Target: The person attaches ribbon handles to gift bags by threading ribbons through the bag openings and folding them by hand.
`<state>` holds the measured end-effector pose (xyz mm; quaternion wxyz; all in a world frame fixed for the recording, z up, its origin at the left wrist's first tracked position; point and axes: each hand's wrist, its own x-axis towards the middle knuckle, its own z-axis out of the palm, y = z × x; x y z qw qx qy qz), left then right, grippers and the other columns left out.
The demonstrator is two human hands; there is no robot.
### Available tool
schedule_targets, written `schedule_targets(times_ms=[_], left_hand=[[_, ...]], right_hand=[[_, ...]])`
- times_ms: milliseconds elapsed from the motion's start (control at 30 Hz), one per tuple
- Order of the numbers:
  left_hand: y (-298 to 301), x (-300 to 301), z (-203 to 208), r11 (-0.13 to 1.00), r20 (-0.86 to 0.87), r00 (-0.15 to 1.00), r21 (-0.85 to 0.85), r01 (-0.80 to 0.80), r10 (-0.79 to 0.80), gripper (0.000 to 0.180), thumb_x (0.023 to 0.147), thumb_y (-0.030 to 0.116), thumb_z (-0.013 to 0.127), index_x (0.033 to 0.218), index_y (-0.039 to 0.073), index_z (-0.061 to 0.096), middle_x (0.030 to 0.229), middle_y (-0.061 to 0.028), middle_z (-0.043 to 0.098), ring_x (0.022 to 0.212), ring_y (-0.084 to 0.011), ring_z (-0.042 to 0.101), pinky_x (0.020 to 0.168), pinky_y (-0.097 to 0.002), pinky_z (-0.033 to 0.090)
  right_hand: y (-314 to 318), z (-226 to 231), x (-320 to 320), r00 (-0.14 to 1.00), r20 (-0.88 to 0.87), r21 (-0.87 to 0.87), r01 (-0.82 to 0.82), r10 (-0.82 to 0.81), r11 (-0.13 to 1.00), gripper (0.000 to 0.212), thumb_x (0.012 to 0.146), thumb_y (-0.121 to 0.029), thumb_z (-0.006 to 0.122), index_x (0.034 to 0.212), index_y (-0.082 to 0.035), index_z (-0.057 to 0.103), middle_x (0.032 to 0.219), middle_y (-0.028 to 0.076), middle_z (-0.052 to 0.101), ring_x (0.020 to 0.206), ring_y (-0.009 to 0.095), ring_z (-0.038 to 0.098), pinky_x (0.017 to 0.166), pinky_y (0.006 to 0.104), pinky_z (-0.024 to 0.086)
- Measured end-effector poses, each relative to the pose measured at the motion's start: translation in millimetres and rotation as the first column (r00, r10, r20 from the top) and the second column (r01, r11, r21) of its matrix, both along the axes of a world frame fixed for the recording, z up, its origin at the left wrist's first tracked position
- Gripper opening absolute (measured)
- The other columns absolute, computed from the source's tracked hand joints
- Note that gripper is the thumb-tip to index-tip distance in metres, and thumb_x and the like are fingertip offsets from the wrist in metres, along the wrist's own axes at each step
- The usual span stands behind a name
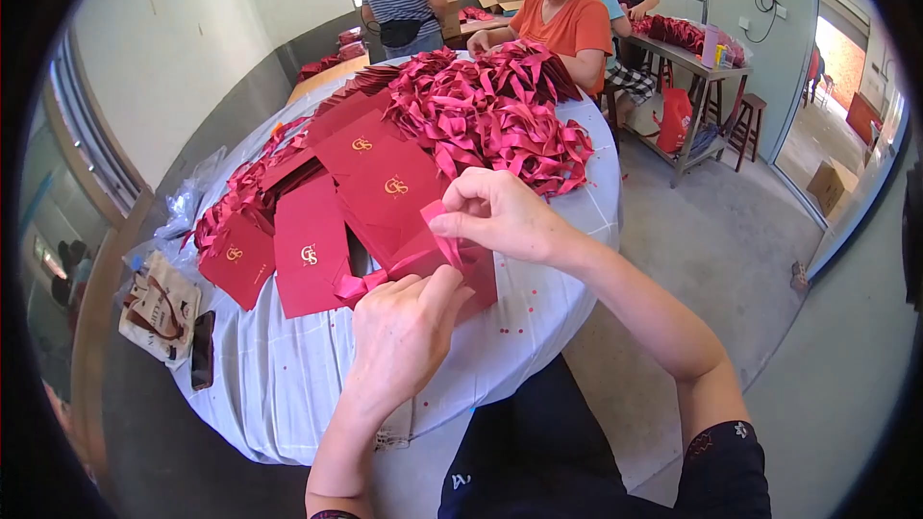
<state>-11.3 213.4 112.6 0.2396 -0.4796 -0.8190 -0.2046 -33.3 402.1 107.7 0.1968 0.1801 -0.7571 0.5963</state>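
A dark red card or envelope [484,290] lies under my hands near the table's front edge. Pink satin ribbon [448,246] runs up from it. My right hand [505,217] pinches a raised end of that ribbon between thumb and fingers. Lower and to the left, my left hand [404,325] is closed over the ribbon at the card; its fingertips are partly hidden. More ribbon [360,286] sticks out left of it. Several red cards with gold emblems, such as one card [310,248], lie spread just beyond and to the left.
A big heap of pink ribbons [481,106] on cards covers the far side of the round, white-covered table [538,327]. A phone [202,350] and a cloth bag [162,312] lie at left. A co-worker in orange [567,24] sits opposite; others work behind. A side table [687,62] stands at right.
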Motion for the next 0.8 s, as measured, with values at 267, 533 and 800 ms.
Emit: schedule_targets(times_ms=[267,533,800], left_hand=[[0,-2,0,0.999,-0.037,0.999,0.049,0.009,-0.007,0.012,0.082,0.012,0.067,0.082,0.006,0.056,0.059,-0.0091,0.056,0.053,-0.0257,0.056,0.050,-0.0362,0.042],[0,-2,-3,0.998,-0.115,0.993,0.049,0.024,-0.018,0.017,0.079,0.014,0.068,0.076,0.007,0.053,0.055,-0.0056,0.052,0.052,-0.0210,0.055,0.049,-0.0336,0.042],[-1,-4,-3,0.999,-0.101,0.995,0.042,0.001,0.003,0.016,0.081,0.015,0.068,0.076,0.007,0.054,0.056,-0.0067,0.053,0.052,-0.0224,0.055,0.048,-0.0351,0.041]], right_hand=[[17,1,22,0.935,0.228,0.369,0.174,-0.270,0.913,0.065,0.091,-0.059,0.050,0.077,0.002,0.067,0.066,0.015,0.062,0.062,0.027,0.061,0.064,0.0394,0.047],[-1,4,22,0.936,0.237,-0.051,-0.257,0.262,0.965,0.027,0.088,-0.026,0.068,0.093,0.001,0.070,0.082,0.000,0.066,0.076,0.006,0.056,0.068,0.0239,0.046],[-11,13,15,0.935,0.210,-0.225,-0.238,0.286,0.945,0.019,0.092,-0.010,0.061,0.105,0.003,0.064,0.102,0.011,0.069,0.093,0.015,0.066,0.080,0.0265,0.052]])
